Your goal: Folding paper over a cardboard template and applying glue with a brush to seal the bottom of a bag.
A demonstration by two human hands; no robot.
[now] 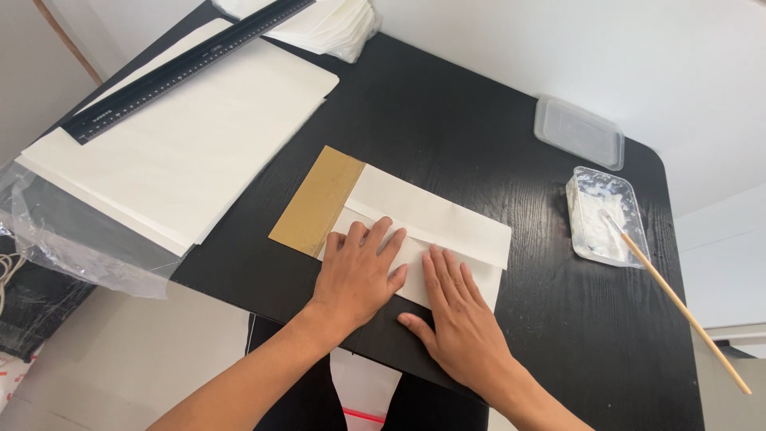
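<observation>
A folded white paper sheet (435,215) lies on the black table (447,128), wrapped around a brown cardboard piece (319,199) that sticks out at its left end. My left hand (361,271) lies flat on the near folded flap, fingers spread. My right hand (459,319) presses flat beside it on the same flap, at the paper's near right part. Neither hand holds anything.
A stack of large white sheets (183,136) with a long black ruler (183,68) lies at the left. A clear tub of white paste (602,219) with a wooden stick (686,311) stands at the right, its lid (578,132) behind it. More folded paper (331,24) sits at the far edge.
</observation>
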